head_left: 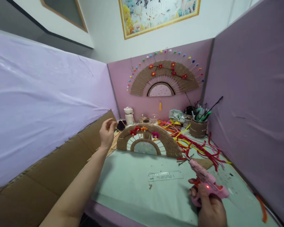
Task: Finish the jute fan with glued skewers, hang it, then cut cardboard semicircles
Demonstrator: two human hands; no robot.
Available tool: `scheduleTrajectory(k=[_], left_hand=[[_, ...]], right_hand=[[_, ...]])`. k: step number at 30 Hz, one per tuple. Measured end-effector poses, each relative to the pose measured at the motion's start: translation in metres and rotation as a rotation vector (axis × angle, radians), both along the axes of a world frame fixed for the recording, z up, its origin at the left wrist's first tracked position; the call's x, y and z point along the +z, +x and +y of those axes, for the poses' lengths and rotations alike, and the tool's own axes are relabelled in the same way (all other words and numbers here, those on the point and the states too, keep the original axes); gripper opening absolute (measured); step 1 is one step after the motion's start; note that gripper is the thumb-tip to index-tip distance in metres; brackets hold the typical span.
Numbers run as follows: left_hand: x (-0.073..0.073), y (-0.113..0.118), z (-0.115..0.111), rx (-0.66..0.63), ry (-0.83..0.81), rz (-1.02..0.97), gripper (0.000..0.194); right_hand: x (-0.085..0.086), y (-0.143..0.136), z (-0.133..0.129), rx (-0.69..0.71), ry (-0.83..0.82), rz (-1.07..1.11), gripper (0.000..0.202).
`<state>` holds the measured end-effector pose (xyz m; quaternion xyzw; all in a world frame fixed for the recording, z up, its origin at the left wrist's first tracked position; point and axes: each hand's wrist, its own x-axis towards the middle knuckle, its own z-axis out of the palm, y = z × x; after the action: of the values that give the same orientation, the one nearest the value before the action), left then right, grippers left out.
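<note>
My right hand [209,201] is wrapped round a pink glue gun [207,181] with a lit red light, its nozzle pointing up and left. My left hand [107,130] is raised beside the left end of a woven brown fan [172,143], fingers bent together; whether a thin stick is pinched in them is too small to tell. The fan lies on the pale green table with red, orange and magenta flowers on it. In front of it is a clear ruler [164,176].
Coloured pipe cleaners [203,149] are spread at the right, beside a brown pot [198,127] of tools. A white bottle [129,116] stands at the back. Cardboard [68,157] lines the left side. A larger fan [165,74] hangs on the pink partition.
</note>
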<state>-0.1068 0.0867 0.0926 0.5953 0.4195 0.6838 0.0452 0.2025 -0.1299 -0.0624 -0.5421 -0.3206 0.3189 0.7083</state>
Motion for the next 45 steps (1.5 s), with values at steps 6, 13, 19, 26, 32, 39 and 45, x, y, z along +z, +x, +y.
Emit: scheduleTrajectory(k=[6, 13, 19, 26, 32, 39, 45], left_hand=[[-0.046, 0.032, -0.058, 0.002, 0.022, -0.043, 0.014], [-0.088, 0.099, -0.101, -0.361, -0.191, 0.188, 0.010], [-0.098, 0.122, -0.102, -0.516, -0.551, 0.156, 0.011], [-0.101, 0.131, -0.085, -0.501, -0.678, 0.332, 0.012], [-0.111, 0.144, -0.067, -0.519, -0.559, 0.690, 0.014], [-0.125, 0.149, -0.064, -0.526, -0.572, 0.701, 0.010], [-0.128, 0.153, -0.064, -0.505, -0.581, 0.714, 0.013]], right_hand=[[-0.006, 0.001, 0.001, 0.006, 0.020, 0.004, 0.045], [0.001, -0.004, 0.000, -0.017, 0.081, 0.071, 0.038], [-0.003, -0.004, 0.003, -0.017, 0.149, 0.139, 0.029], [0.000, -0.004, 0.001, -0.008, 0.156, 0.141, 0.027], [0.001, -0.004, 0.002, -0.003, 0.162, 0.144, 0.027], [0.001, -0.005, 0.001, -0.007, 0.155, 0.155, 0.030], [-0.001, -0.003, 0.000, -0.010, 0.110, 0.113, 0.034]])
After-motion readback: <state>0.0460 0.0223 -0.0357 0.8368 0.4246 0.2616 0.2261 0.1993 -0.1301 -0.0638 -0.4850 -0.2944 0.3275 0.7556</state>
